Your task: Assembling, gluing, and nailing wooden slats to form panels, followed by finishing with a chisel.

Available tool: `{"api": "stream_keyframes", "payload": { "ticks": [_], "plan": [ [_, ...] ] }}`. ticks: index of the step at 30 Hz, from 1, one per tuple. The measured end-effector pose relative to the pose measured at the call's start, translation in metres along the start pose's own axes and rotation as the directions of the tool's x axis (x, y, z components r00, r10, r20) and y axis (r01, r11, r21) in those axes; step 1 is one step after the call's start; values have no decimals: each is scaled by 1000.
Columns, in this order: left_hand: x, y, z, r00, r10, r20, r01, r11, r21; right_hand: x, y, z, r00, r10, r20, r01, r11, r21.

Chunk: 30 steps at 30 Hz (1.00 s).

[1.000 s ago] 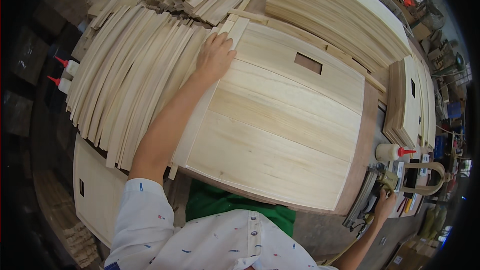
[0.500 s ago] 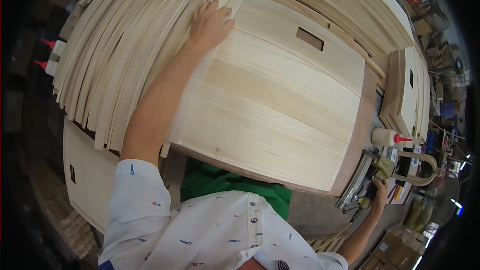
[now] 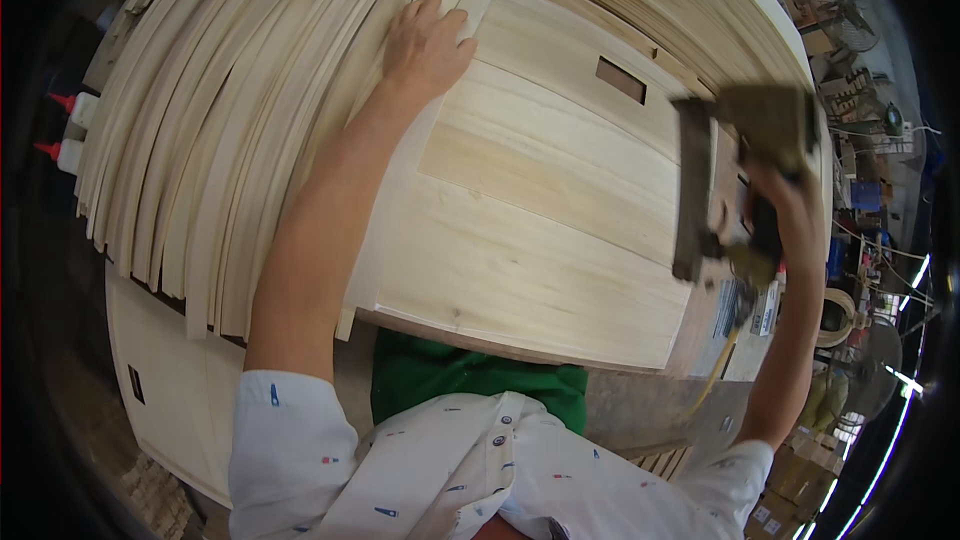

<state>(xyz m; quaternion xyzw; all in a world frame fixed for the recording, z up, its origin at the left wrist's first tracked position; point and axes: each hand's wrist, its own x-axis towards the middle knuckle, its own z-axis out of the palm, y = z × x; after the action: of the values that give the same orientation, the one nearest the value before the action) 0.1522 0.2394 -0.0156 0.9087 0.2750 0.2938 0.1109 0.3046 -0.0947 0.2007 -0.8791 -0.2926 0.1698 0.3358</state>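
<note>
A pale wooden panel [image 3: 550, 190] of wide boards, with a small rectangular cutout near its far edge, lies in front of me. Along its left side runs a narrow wooden strip [image 3: 478, 12]. My left hand [image 3: 428, 55] is closed over that strip near the far left corner, its fingers bent. Over the panel's right edge, my right hand [image 3: 785, 202] grips a pneumatic nail gun [image 3: 765, 120], raised and blurred by motion. A yellow air hose [image 3: 715, 370] trails down from the tool. The nail gun hides part of the panel's right edge.
Stacked curved wooden slats [image 3: 230, 130] crowd the left side, with red-tipped glue bottles [image 3: 70, 155] beyond them. More boards [image 3: 670, 10] are piled along the far side. Another panel [image 3: 165, 370] with a cutout stands at lower left. Cardboard boxes [image 3: 800, 480] sit at lower right.
My right hand has lifted the nail gun from the right side of the bench and carried it up and toward the panel's right edge. My left hand stays at the strip.
</note>
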Motion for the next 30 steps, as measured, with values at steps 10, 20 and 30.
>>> {"api": "stream_keyframes", "payload": {
  "ticks": [10, 20, 30],
  "plan": [
    [1, 2, -3, 998, 55, -41, -55, 998, -5, 167, -93, 125, 920, -307, 242, 322, 946, -24],
    [2, 4, 0, 995, 35, -98, -42, 997, -69, 221, -94, 156, 918, -248, 309, 228, 969, 99],
    [6, 11, 2, 990, 44, -133, -55, 996, -76, 193, -100, 144, 953, -209, 219, 207, 978, 31]
  ]
}}
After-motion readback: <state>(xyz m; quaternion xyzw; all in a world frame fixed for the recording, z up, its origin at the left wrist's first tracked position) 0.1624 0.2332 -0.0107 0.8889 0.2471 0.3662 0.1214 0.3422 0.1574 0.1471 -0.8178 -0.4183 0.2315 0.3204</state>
